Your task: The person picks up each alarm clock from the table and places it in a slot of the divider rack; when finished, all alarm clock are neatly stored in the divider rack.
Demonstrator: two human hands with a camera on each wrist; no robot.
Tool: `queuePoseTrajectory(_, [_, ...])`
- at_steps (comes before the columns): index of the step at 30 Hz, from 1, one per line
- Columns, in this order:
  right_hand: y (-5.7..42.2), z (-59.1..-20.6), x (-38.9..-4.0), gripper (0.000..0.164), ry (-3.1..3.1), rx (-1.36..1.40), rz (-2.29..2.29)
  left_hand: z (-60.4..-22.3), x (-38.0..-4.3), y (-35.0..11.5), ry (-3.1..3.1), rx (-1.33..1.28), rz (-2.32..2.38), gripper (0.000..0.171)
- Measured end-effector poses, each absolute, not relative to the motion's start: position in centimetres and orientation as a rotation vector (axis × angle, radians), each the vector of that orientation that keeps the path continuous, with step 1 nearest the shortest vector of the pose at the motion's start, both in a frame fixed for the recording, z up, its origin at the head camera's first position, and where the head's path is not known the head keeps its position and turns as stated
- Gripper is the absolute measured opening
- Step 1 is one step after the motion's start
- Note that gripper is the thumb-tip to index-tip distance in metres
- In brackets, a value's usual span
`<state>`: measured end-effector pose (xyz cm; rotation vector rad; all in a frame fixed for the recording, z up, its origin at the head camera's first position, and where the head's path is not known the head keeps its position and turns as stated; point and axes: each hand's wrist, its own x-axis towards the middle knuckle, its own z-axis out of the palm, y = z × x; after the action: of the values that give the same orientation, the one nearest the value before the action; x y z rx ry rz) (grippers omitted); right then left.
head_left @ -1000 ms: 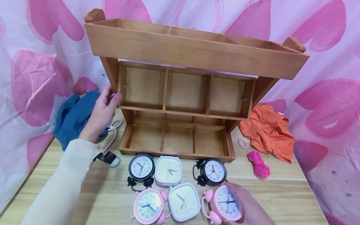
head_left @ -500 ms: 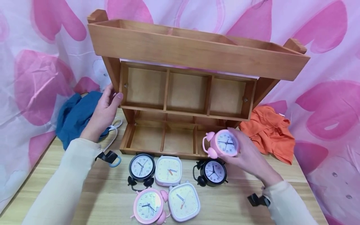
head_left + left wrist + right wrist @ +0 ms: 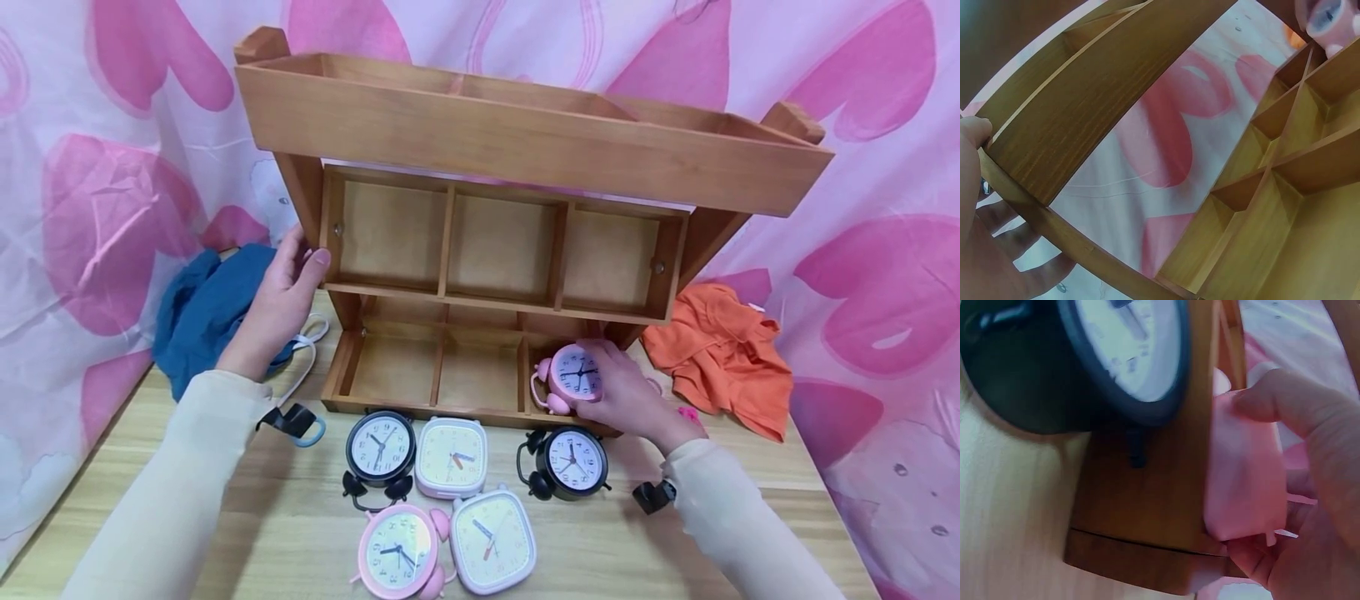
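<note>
Your right grip (image 3: 630,398) clasps the pink clock (image 3: 576,373), bells leftward, at the compartment (image 3: 543,346) right of centre; left grip (image 3: 277,304) holds the rack (image 3: 517,129)

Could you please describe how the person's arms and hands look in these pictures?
The left hand and right hand are bare. The left sleeve and right sleeve are long, plain and cream-coloured. A small black piece shows near the end of each.
</note>
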<state>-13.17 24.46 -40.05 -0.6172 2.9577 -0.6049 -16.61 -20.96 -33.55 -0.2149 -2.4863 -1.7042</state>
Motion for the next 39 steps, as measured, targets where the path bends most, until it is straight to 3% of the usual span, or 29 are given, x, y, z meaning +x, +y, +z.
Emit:
queuePoseTrajectory(13, [25.3,-40.0,-12.2,0.073,2.906,-0.619,-0.700,-33.6,-16.6,-21.0,-2.479,-0.220,-1.704,0.059])
queuePoseTrajectory(24, [27.1,-38.4,-6.3,0.073,3.031,-0.529,-0.914,-33.6,-16.6,-20.9,-2.472,-0.240,-1.684,0.058])
queuePoseTrajectory(32, [26.3,-41.0,-1.6,0.081,3.076,-0.356,-1.027,-33.7,-16.6,-20.9,-2.476,-0.246,-1.703,0.059])
queuePoseTrajectory(39, [25.2,-44.0,-0.3,0.087,2.965,-0.195,-1.059,-33.6,-16.6,-20.8,-2.469,-0.251,-1.695,0.058])
